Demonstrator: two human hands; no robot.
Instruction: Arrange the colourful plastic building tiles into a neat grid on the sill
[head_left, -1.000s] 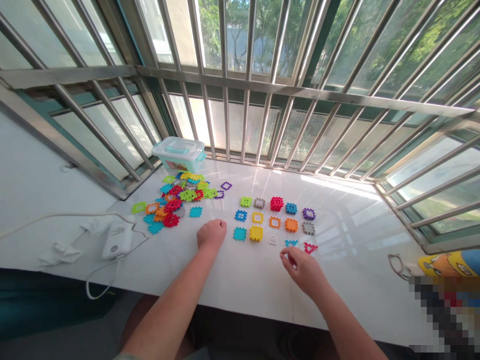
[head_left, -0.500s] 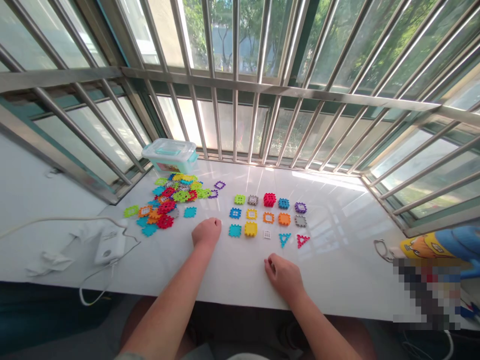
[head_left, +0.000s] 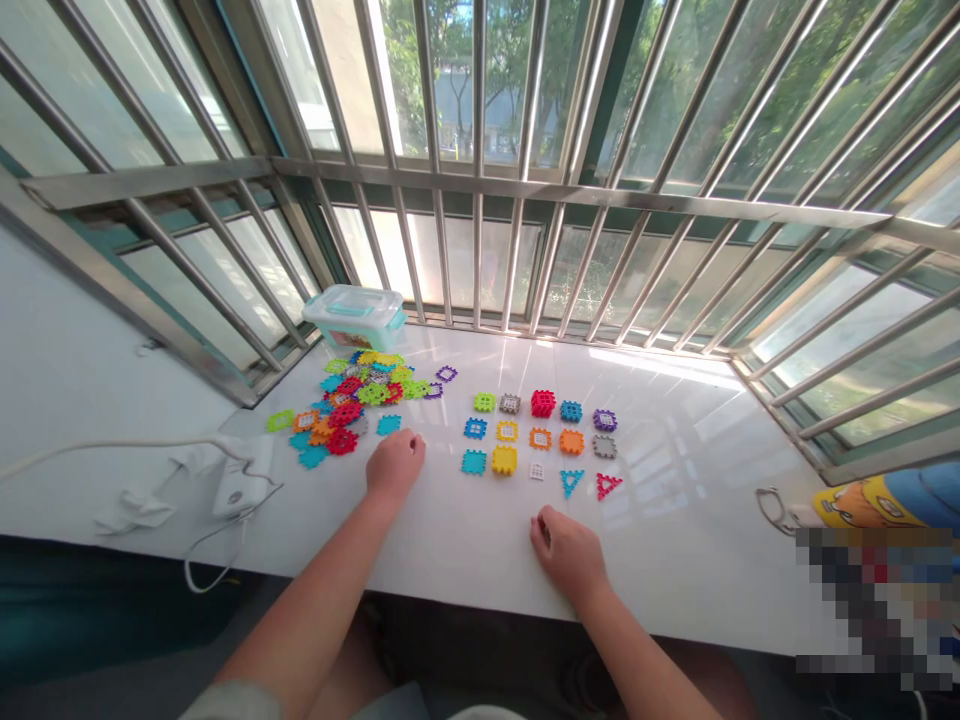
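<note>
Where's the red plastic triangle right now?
In the head view, the red plastic triangle lies on the white tabletop, just right of the light-blue plastic triangle and below the grey plastic square.

A lane of table lies open between the left hand and the rows of pieces, running back towards the bars, its far end narrowed by the purple frames; straight beyond that hand the teal square and the pile stand in the way, with the box behind them; farther left the adapter, the cord and the tissue clutter the surface; the right hand has the blue triangle and the red triangle just ahead; right of the rows a broad stretch gives passage as far as the bottle; the bars wall off the far edge.
</note>
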